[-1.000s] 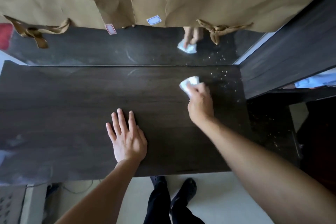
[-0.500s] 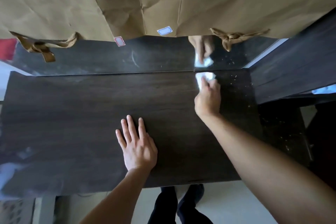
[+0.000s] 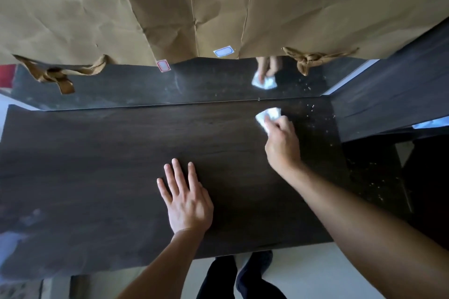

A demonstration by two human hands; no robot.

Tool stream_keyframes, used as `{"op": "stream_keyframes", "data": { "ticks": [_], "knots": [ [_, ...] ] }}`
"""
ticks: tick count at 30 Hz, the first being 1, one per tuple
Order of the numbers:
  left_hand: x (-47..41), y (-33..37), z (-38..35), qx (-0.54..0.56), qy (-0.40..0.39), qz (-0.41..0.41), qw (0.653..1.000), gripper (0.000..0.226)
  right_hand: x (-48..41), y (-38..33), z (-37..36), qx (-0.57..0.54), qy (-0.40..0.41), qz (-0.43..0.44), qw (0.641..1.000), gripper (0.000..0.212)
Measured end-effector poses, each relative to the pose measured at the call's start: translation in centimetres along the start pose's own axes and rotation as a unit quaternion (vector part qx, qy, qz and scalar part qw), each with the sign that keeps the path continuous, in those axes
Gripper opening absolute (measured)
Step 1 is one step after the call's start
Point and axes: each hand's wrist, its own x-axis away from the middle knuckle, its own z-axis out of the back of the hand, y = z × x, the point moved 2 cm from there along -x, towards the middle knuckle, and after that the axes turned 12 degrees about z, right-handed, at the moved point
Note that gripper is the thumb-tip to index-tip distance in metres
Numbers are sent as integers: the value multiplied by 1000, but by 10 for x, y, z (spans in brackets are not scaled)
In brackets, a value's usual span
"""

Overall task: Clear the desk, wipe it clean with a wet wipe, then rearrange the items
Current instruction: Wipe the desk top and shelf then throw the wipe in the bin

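Right hand on wet wipe, far right of desk.

Right hand [image 3: 281, 139] curled over crumpled white wet wipe [image 3: 267, 116], fingers pinning it to the dark wood desk [image 3: 97, 177] near the back edge. Left hand [image 3: 187, 201] flat, palm down, fingers spread, gripping nothing, mid-desk toward the front edge. Pale crumbs [image 3: 313, 114] scattered just right of the wipe. Glossy back panel [image 3: 121, 85] mirrors hand and wipe. Brown paper bags [image 3: 194, 7] hang above it, 2 stickers at their lower edge.

Desk [image 3: 121, 177] dark brown woodgrain; wet wipe [image 3: 268, 115] white; paper [image 3: 218, 7] tan; labels red-edged [image 3: 162, 65], blue-edged [image 3: 223, 51].
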Motion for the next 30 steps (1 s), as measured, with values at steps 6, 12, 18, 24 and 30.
{"op": "stream_keyframes", "data": {
  "ticks": [6,12,18,24,30],
  "knots": [
    [-1,1,2,4,-5,1,1000,58,119,-16,11,-61,-84,168,980,53],
    [-1,2,2,-5,2,-5,1000,58,0,20,3,-6,4,29,1000,46],
    [-2,1,2,1,-4,-4,1000,58,109,-16,14,-26,-62,102,992,53],
    [-3,1,2,-1,-2,-4,1000,58,49,15,7,29,-30,79,996,48],
    [-2,1,1,-4,8,-10,1000,57,-58,-2,-10,62,37,-187,980,35]
  ]
}}
